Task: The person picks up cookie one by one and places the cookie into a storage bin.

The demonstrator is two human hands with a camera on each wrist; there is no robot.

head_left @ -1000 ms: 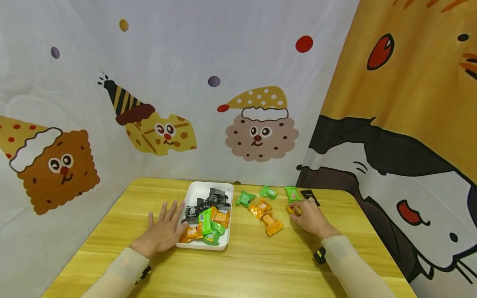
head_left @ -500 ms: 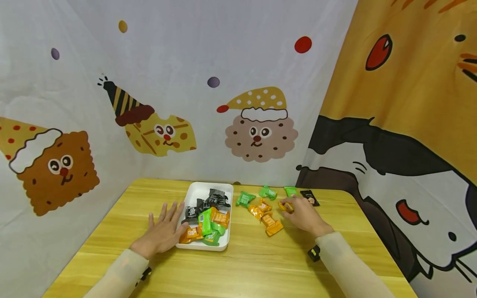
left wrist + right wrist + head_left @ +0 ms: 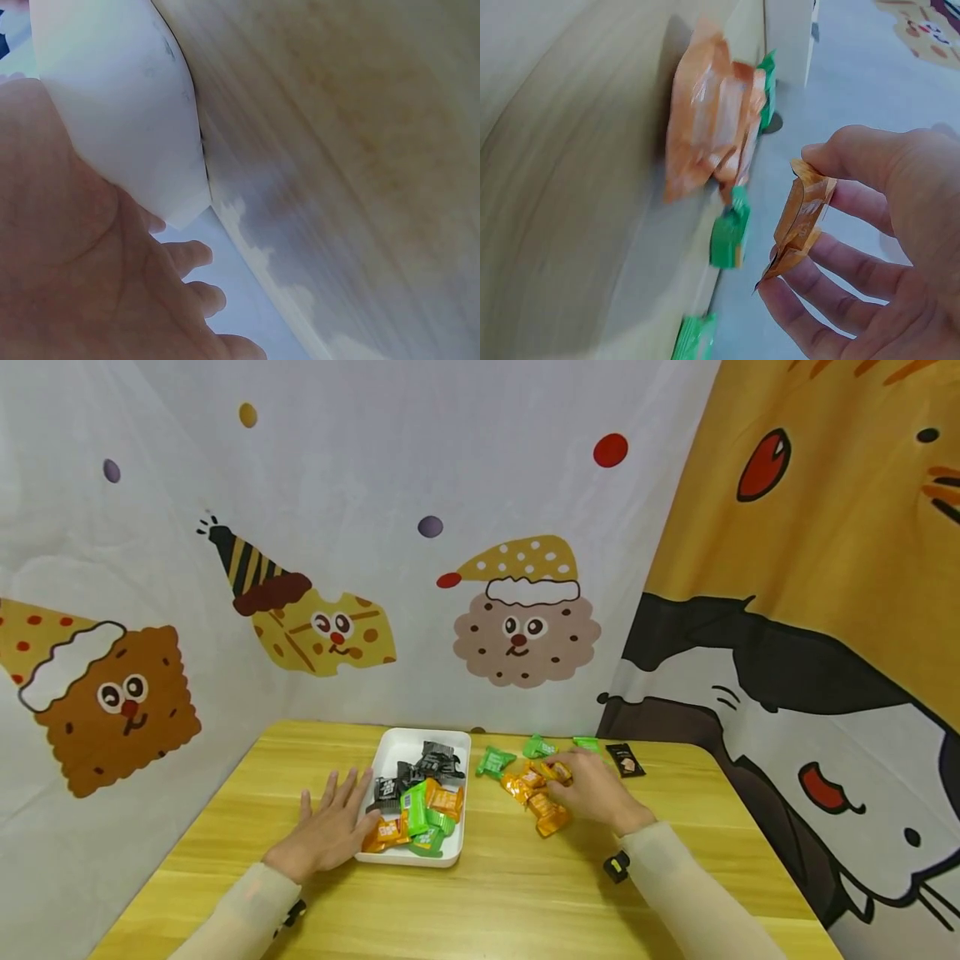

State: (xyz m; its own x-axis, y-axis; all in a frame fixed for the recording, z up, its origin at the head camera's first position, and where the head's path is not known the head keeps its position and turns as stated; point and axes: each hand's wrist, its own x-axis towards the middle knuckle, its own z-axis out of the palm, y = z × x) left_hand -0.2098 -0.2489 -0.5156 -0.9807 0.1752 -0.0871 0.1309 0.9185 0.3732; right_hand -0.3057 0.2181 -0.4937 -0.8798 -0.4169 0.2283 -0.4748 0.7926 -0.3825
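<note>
Between the thumb and fingers of my right hand [image 3: 597, 790] is a small orange candy packet [image 3: 802, 217], pinched just right of a group of orange packets [image 3: 546, 814] on the table. My left hand [image 3: 326, 829] lies with its fingers spread against the left side of a white tray [image 3: 406, 860]. Inside the tray are black packets [image 3: 437, 760] toward the back, with orange packets [image 3: 444, 799] and green packets [image 3: 414, 807] toward the front. In the left wrist view, the tray's white outer wall [image 3: 124, 97] stands beside my palm.
Behind the orange group lie green packets [image 3: 495, 762], and another green packet [image 3: 587, 744] is partly hidden by my right hand. A black packet [image 3: 626, 760] sits farther right on the wooden table [image 3: 480, 910]. A printed cloth [image 3: 360, 460] hangs at the back.
My right hand has moved left with the orange packet in its fingers, from beside the black packet to the orange group. My left hand and the tray have stayed in place.
</note>
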